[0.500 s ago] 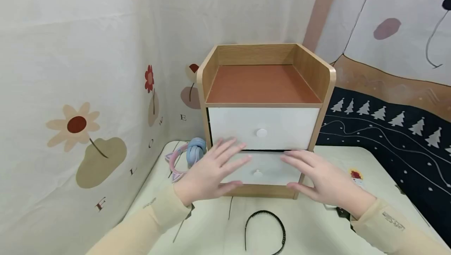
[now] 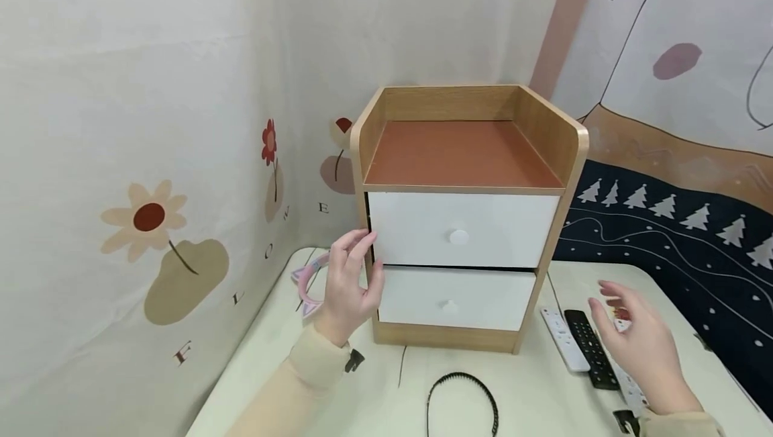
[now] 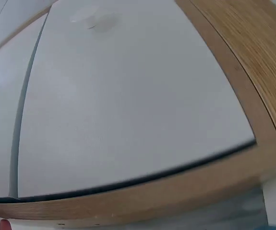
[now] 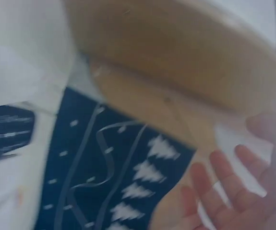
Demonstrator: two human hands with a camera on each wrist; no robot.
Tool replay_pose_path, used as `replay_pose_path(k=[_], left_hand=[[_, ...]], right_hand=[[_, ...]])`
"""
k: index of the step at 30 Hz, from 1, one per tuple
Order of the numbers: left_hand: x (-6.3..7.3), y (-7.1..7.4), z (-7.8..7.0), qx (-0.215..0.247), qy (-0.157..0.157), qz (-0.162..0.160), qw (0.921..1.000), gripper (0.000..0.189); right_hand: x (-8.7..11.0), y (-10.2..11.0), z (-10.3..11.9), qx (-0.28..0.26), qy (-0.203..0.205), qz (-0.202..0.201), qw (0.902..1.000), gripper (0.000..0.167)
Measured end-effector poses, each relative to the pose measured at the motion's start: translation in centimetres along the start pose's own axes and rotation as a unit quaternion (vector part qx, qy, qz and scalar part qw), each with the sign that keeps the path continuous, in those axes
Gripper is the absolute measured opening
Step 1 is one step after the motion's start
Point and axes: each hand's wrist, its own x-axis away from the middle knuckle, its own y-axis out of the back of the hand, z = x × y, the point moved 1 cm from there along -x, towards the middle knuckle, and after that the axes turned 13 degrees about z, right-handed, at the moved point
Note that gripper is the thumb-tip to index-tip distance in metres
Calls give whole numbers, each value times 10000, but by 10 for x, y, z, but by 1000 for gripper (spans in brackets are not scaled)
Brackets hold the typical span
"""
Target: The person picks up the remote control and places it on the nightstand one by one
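A small wooden cabinet (image 2: 443, 337) stands on the table with an upper white drawer (image 2: 410, 230) and a lower white drawer (image 2: 417, 297), both pushed in. My left hand (image 2: 350, 286) is at the cabinet's left side, fingertips by the upper drawer's edge; whether they touch cannot be told. In the left wrist view only fingertips (image 3: 4, 224) show beside the wooden frame. To the right of the cabinet, my right hand (image 2: 643, 340) hovers with loosely bent fingers, holding nothing. Below it lie a white remote (image 2: 563, 337), a black remote (image 2: 590, 348) and another white remote (image 2: 633, 391).
Pink cat-ear headphones (image 2: 304, 286) lie left of the cabinet, partly hidden by my left hand. A black toothed headband (image 2: 488, 393) rests in front on the white table (image 2: 537, 397). Printed cloth (image 2: 423, 14) hangs behind and at both sides.
Both hands have parted from in front of the drawers. The left moved to the cabinet's left edge; the right moved right, over the remotes. The view has shifted slightly.
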Motion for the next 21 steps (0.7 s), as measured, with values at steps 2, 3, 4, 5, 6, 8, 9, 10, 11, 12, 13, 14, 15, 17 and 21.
replay_pose_path(k=[2, 3, 4, 5, 6, 8, 9, 10, 11, 12, 13, 14, 15, 17, 21], left_hand=[[3, -4, 2, 177, 211, -160, 9995, 51], [4, -6, 3, 273, 341, -241, 9988, 52], [4, -7, 4, 394, 485, -317, 9975, 53], [5, -8, 5, 515, 641, -398, 9958, 54], [5, -9, 6, 595, 775, -471, 9941, 54], [3, -12, 7, 770, 992, -601, 9903, 54], [3, -13, 8, 853, 1093, -662, 9881, 53], [3, -14, 8, 925, 1161, -732, 9862, 52], [2, -15, 8, 969, 1217, -796, 9846, 52], [2, -16, 9, 1001, 1246, -848, 9835, 51], [3, -17, 9, 1029, 1279, -892, 9824, 51], [3, -18, 9, 1040, 1301, -940, 9815, 50], [3, -19, 9, 1031, 1309, -971, 9812, 50], [4, -21, 9, 962, 1288, -1032, 9816, 50], [5, -23, 11, 765, 1189, -1174, 9830, 49]], right_hand=[[9, -3, -16, -2, -564, 47, 9984, 43], [13, -4, -22, -4, -826, 89, 9965, 44], [17, -5, -29, -5, -1067, 114, 9942, 45], [20, -5, -35, -1, -1321, 131, 9911, 47], [22, -6, -40, -5, -1591, 165, 9871, 48], [29, -6, -50, -75, -2171, 235, 9758, 51], [32, -7, -55, -114, -2410, 271, 9701, 52], [34, -9, -59, -155, -2630, 332, 9641, 54], [36, -11, -63, -185, -2806, 416, 9587, 55], [38, -14, -66, -211, -2919, 491, 9549, 56], [39, -16, -69, -234, -3008, 592, 9516, 57], [40, -18, -71, -237, -3053, 705, 9493, 58], [41, -21, -73, -228, -3085, 811, 9475, 58], [42, -24, -77, -165, -3143, 1036, 9435, 59], [44, -28, -83, -3, -3417, 1358, 9299, 64]])
